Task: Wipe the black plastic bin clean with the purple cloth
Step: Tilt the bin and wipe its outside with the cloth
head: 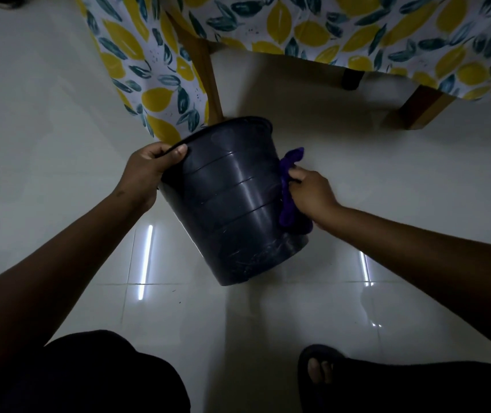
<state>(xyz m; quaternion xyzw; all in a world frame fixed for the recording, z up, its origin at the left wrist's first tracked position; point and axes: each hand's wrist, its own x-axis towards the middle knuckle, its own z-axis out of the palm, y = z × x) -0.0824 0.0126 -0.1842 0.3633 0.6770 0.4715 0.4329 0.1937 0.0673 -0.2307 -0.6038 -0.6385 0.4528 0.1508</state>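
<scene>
I've got the black plastic bin (232, 204) tipped over and held up off the white tiled floor (44, 144), its open mouth pointing away from me toward the table, its base swung down toward my knees. My left hand (146, 171) is clamped on the rim at the bin's left side, thumb pressed over the edge on the outside, fingers curled round the lip. The ribbed outer wall faces me, shiny, with pale scuff marks near the bottom.

My right hand (310, 195) is closed around the purple cloth (290, 189), which is bunched up and pressed against the right side of the bin, about midway down the wall. A tuft of the cloth sticks up above my knuckles and more of it hangs below my palm, touching the plastic.

Just beyond the bin's mouth hangs a tablecloth (357, 31) printed with yellow lemons and dark green leaves, and a wooden table leg (205, 76) comes down right behind the rim. Another wooden leg (417, 111) stands off to the right. Down at the bottom of my view, my toes show in a dark slipper (318, 368) on the tiles.
</scene>
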